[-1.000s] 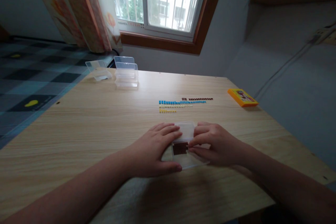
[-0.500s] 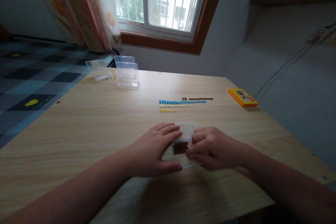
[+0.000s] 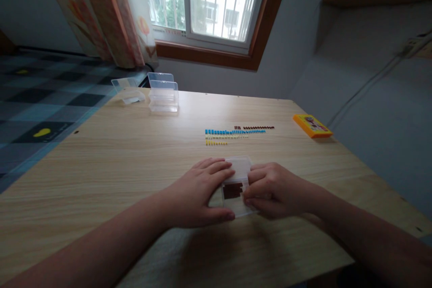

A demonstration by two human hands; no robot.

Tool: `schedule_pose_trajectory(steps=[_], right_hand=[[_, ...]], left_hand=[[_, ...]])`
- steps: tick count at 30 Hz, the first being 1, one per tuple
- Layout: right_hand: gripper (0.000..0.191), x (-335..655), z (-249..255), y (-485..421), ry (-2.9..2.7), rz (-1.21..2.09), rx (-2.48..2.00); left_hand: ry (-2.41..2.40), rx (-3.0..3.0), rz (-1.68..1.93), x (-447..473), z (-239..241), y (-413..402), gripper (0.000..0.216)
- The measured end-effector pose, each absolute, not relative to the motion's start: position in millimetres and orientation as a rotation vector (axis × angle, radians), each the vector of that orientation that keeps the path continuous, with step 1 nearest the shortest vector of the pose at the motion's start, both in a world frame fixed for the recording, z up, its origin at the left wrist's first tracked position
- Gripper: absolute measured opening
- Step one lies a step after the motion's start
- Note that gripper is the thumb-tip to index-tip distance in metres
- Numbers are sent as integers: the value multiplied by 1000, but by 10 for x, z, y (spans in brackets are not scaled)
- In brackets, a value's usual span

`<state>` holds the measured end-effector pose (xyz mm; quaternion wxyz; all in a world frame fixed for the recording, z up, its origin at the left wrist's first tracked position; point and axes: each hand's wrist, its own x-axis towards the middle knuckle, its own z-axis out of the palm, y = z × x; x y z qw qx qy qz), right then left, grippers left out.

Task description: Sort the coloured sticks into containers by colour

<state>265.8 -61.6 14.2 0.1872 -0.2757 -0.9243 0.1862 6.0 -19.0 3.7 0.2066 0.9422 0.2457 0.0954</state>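
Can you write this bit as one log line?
left hand: on clear box | right hand: beside brown pieces inside | beyond: blue pieces, lined up

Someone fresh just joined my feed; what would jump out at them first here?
Probably the two bare hands at the centre: the left hand spread against a clear plastic case, the right hand at its other side, with dark brown pieces between them. Just beyond, small blue pieces form a long row. The bright window stands out at the top.
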Motion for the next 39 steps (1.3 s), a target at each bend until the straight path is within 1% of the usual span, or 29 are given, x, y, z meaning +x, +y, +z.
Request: schedule_pose_trajectory(steps=[3, 7, 10, 15, 20, 24, 30, 34, 39], right_hand=[[17, 2692, 146, -597, -2523, 507, -773], [16, 2748, 124, -540, -2295, 316, -804], [15, 2795, 70, -458, -2117, 181, -899], [19, 2894, -46, -277, -1870, 67, -1078], [21, 3059, -3, -22, -1859, -73, -1254], [22, 3261, 101, 282, -1922, -94, -1360], [16, 3548, 133, 700, -1978, -67, -1557], [21, 3687, 187, 828, -1889, -107, -1651], [26, 3753, 416, 939, -1769, -103, -1688]], left_hand=[[692, 2627, 265, 58, 37, -190, 87], [697, 2623, 252, 57, 48, -196, 87], [708, 2618, 230, 54, 57, -198, 86], [706, 2598, 253, 39, 53, -190, 86], [704, 2599, 252, 28, 62, -189, 85], [713, 2589, 239, 27, 66, -188, 85], [711, 2588, 241, 21, 59, -183, 85], [711, 2573, 238, 15, 59, -185, 85], [699, 2562, 285, 0, 43, -182, 82]])
